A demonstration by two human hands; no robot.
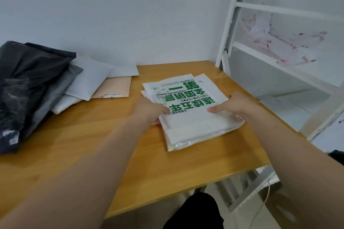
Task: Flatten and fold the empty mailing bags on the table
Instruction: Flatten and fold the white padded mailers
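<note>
Hands, left (pixel 147 109) and right (pixel 235 105), press white mailing bag (pixel 188 109) edges flat.

Small plain room, likely dorm or bedroom corner. Light wooden desk (pixel 78 147) against bare white wall (pixel 130 15). White metal frame with rungs (pixel 232 29) at right, like bunk ladder. Heap of black, grey, white plastic mailing bags (pixel 37 80) on desk.
</note>
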